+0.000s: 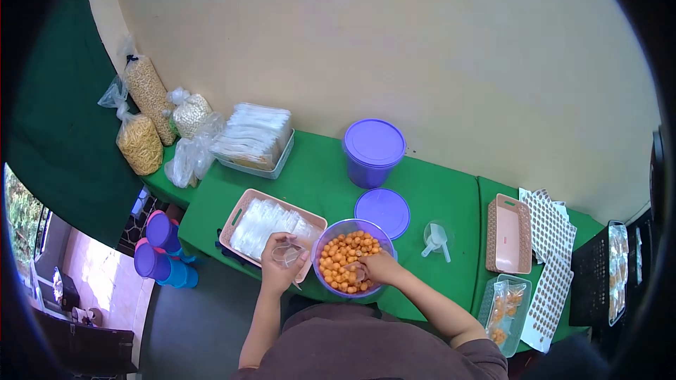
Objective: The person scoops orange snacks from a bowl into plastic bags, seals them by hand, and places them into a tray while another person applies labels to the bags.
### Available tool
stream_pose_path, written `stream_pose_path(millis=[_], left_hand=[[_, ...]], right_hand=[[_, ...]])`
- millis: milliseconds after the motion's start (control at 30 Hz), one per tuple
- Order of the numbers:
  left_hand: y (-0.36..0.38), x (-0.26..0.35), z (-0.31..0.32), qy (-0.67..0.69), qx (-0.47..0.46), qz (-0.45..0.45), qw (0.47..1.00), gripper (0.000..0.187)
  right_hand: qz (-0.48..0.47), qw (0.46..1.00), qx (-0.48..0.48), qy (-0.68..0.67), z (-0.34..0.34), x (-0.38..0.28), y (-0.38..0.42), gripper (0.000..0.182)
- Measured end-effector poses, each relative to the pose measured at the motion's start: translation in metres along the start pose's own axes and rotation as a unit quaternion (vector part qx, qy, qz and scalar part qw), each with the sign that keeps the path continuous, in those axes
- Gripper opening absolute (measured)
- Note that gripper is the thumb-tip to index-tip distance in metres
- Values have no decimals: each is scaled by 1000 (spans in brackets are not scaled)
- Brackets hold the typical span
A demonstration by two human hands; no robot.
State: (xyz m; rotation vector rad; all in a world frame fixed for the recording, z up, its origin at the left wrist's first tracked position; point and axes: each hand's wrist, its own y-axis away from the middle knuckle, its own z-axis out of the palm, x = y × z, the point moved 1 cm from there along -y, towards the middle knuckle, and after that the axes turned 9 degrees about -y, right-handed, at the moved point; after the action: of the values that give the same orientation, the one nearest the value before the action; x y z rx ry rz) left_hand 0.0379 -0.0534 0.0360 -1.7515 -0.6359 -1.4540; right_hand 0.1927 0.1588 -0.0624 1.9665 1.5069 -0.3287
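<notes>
My left hand (280,267) is closed around a small clear plastic cup (287,252), above the near right part of a pink basket (243,204) that holds clear plastic bags (264,229). A purple tub (316,241) full of round orange snacks (345,250) stands to its right. Inside the tub, my right hand (375,268) reaches among the snacks, its fingers curled round a clear item that I cannot make out well.
Behind are a lidded purple bucket (373,151), a purple lid (382,213) and a bin of bags (250,137). Clear scoops (437,238), an empty pink basket (510,236), a tray with packed snacks (505,309) and sticker sheets (553,260) lie right. Filled sacks (141,142) stand left.
</notes>
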Motion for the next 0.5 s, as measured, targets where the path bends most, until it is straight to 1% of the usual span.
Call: stream_pose_path(millis=[33,67,100,133,167,233,267,300,333,367,400,433,500], left_hand=[[-2,0,3,0,-8,1,1000,44],[-4,1,6,1,-8,2,1000,44],[-4,3,8,-52,-30,-2,998,47],[-5,4,10,-104,-51,-6,993,50],[-7,4,11,-105,-50,-5,993,50],[-10,4,15,-195,-87,36,976,55],[-11,7,16,-197,-89,36,976,55],[-13,11,19,-243,-97,26,965,53],[-14,13,22,-289,-105,15,952,51],[-15,11,23,-289,-107,16,951,51],[-17,7,26,-358,-127,58,923,54],[-18,5,29,-424,-144,100,888,57],[-17,5,39,-436,-159,115,878,59]], right_hand=[[1,1000,1,1,0,2,1,24],[-18,999,27,-27,1,4,2,24],[-38,996,52,-55,-2,1,4,24],[-39,996,53,-55,-6,1,6,24],[-41,994,72,-69,-12,0,8,24],[-42,991,92,-85,-32,-8,17,23],[-30,984,116,-128,-44,-13,23,23],[-17,975,141,-171,-55,-16,29,22],[-15,974,143,-173,-64,-16,33,22],[-20,968,163,-188,-72,-14,38,23],[-25,962,183,-201,-83,-16,42,23],[5,964,171,-203,-98,-24,50,25],[7,966,172,-193,-117,-32,60,25]])
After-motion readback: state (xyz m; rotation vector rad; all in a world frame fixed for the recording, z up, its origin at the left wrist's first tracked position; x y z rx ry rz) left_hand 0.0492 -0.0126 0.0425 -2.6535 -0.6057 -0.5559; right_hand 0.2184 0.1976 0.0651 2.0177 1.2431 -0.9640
